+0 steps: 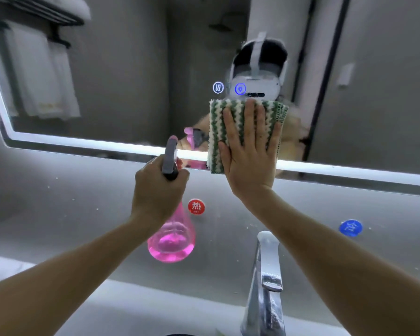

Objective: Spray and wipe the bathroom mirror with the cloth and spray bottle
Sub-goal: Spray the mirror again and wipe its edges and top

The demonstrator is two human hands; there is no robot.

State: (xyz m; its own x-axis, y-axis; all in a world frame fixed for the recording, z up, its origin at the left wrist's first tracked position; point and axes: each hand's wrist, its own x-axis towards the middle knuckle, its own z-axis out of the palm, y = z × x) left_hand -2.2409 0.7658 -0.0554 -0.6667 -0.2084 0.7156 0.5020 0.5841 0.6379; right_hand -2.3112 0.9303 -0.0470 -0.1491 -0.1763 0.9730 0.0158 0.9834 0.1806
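The bathroom mirror [131,81] fills the upper view, with a lit strip along its lower edge. My right hand [249,151] presses a green-and-white striped cloth [218,132] flat against the mirror's lower part, fingers straight and spread. My left hand [159,187] grips the neck of a pink spray bottle [171,243] with a grey nozzle, held just below the mirror's edge and left of the cloth. Pink liquid sits in the bottle's round base.
A chrome tap [267,275] stands at the lower right over a white basin. Red hot [196,206] and blue cold [350,227] stickers sit on the grey wall below the mirror. Two touch icons [218,87] glow on the glass. A towel rack is reflected at upper left.
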